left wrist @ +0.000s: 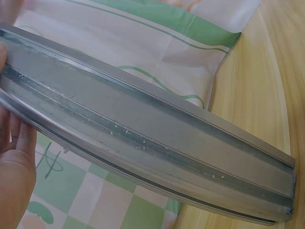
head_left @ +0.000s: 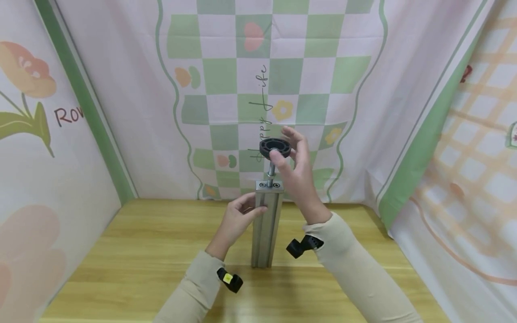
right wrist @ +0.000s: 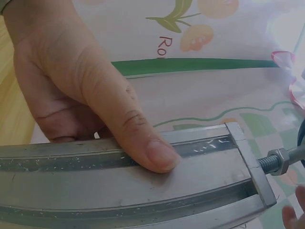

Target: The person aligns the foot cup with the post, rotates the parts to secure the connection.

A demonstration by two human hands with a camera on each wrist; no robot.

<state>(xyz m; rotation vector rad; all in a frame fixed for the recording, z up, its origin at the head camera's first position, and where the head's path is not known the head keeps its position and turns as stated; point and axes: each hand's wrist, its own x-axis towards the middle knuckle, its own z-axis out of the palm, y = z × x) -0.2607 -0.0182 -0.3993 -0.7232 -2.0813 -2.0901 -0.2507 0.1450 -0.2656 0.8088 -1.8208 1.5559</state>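
Note:
An aluminium extrusion profile (head_left: 265, 233) stands upright on the wooden table, with an end plate (head_left: 269, 186) fixed by two screws on top. From that plate rises the threaded stem (head_left: 272, 169) of a levelling foot, with a hex nut (right wrist: 279, 161) on it and a round black base (head_left: 264, 150) uppermost. My left hand (head_left: 238, 220) grips the profile near its upper end, thumb across the front face. My right hand (head_left: 300, 179) is beside the black base; its thumb touches the near rim, while its fingers spread loosely behind. Small shavings lie in the profile's grooves in both wrist views.
The wooden table top (head_left: 169, 242) surrounds the profile's lower end. A printed cloth with green checks (head_left: 220, 74) hangs behind, and further cloths (head_left: 464, 179) close in both sides. A black wrist mount (head_left: 304, 246) is strapped at each sleeve.

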